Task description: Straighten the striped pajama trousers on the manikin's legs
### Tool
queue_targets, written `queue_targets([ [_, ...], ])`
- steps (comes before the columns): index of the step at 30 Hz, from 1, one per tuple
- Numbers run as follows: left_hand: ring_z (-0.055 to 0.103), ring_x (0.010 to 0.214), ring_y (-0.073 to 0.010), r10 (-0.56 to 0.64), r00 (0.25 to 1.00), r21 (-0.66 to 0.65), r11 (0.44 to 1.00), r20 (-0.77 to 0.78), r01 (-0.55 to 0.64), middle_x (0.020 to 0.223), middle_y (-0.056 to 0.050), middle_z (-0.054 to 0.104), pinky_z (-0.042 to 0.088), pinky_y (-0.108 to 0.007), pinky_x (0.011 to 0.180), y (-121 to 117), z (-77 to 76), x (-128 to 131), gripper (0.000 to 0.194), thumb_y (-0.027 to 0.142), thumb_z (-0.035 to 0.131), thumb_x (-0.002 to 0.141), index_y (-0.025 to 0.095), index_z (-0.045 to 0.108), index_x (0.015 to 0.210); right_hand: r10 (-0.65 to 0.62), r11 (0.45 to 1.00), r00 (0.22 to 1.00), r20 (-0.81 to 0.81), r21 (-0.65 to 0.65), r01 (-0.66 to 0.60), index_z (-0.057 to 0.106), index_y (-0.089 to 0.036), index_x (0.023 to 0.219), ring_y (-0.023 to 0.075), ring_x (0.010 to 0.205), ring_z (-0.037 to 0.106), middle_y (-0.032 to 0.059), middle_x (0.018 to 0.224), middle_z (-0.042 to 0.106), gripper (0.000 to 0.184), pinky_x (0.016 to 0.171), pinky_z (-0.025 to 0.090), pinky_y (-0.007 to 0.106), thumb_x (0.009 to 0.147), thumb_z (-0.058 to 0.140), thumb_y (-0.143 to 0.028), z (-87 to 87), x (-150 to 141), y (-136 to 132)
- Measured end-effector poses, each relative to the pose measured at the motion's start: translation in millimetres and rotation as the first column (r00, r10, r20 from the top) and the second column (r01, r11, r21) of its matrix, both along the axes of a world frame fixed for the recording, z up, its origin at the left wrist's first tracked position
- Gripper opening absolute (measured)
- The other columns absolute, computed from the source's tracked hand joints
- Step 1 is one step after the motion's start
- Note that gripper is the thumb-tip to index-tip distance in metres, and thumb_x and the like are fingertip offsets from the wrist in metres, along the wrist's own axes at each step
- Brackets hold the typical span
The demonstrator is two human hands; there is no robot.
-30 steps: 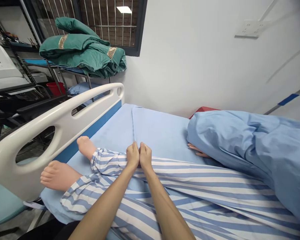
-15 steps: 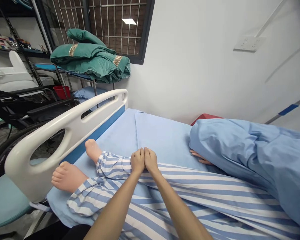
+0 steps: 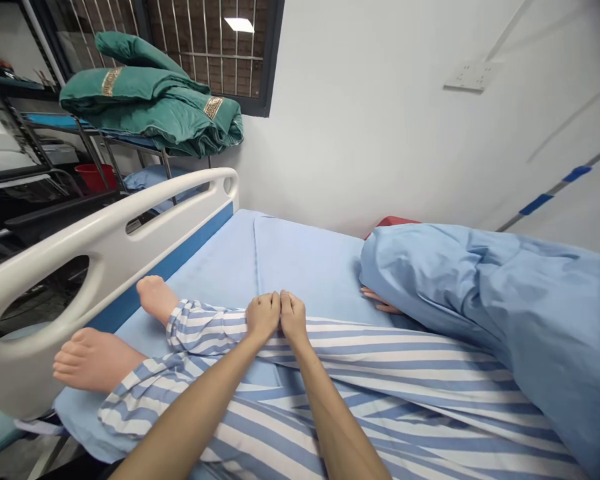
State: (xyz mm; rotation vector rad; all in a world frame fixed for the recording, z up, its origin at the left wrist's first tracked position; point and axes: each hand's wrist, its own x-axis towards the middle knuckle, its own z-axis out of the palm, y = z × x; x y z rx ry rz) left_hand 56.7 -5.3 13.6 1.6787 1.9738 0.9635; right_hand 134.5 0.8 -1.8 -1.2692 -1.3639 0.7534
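A white-walled room is bounded by a barred window (image 3: 205,47), with a wall socket plate (image 3: 473,75) set high to the right; green folded quilts (image 3: 150,100) are heaped on a metal rack (image 3: 87,137) beyond the bed. A blue-sheeted hospital bed (image 3: 300,263) is edged on the view's left by a white side rail (image 3: 75,257); a pale blue blanket (image 3: 500,293) is bunched on the right, and a manikin (image 3: 155,300) is laid along the mattress in blue-and-white striped trousers (image 3: 380,367).

The manikin's nearer foot (image 3: 97,360) is placed just beside the rail; if the trouser leg were drawn sharply that way, the foot could be caught against the rail, or the cloth could be snagged. A stretch of sheet is left beyond the hands, toward the blanket, while room on the rail side is tight; the manikin's small hand (image 3: 379,301) is found by the blanket's edge.

The left hand (image 3: 263,317) and right hand (image 3: 293,317) are held side by side on the trouser leg, touching, fingers slightly curled; whether cloth is pinched cannot be told.
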Motion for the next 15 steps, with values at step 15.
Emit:
queue_targets([
  [15,0.055,0.066,-0.0143,0.015,0.998,0.024,1.0,0.061,-0.016,0.073,-0.007,0.067,0.029,-0.025,0.06,0,-2.1,26,0.045,0.038,0.026,0.087,0.019,0.06,0.065,-0.007,0.999,1.0,-0.006,-0.05,0.007,0.034,-0.019,0.052,0.0094,0.049,0.031,-0.0051,0.048,0.035,0.038,0.048,0.027,0.023,0.08,0.04,-0.044,16.6,16,2],
])
